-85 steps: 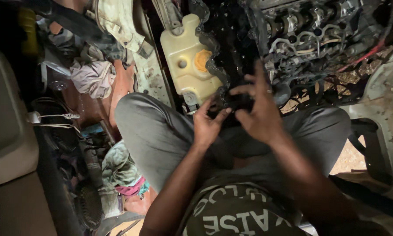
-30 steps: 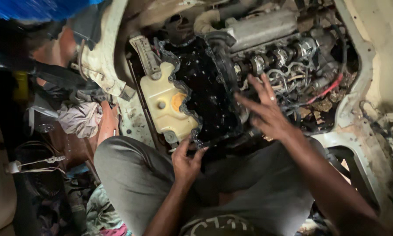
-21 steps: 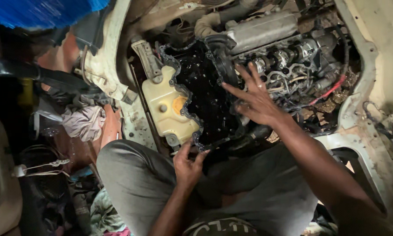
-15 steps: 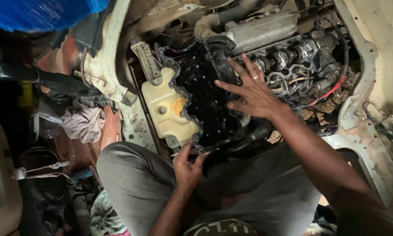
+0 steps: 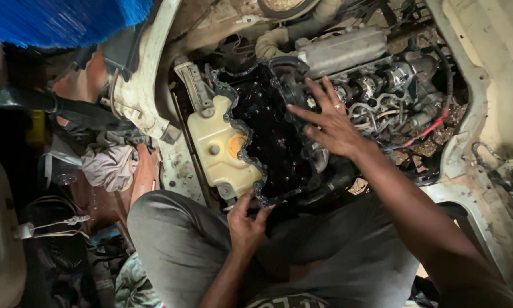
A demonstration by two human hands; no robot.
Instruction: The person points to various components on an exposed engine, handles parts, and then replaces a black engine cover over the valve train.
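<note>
**Hands on an oily engine cover**

Cover, black and wet with oil, stands tilted in the engine bay between the cream coolant tank and the exposed camshaft. The left hand pinches its lower edge; the right hand, fingers spread, presses flat against its upper right side.

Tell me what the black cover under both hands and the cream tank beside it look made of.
Black cover: likely metal, glossy and oily, judging by wet highlights and a rigid scalloped edge. Cream tank: looks like molded plastic, dull, grimy, with a yellow cap.
</note>
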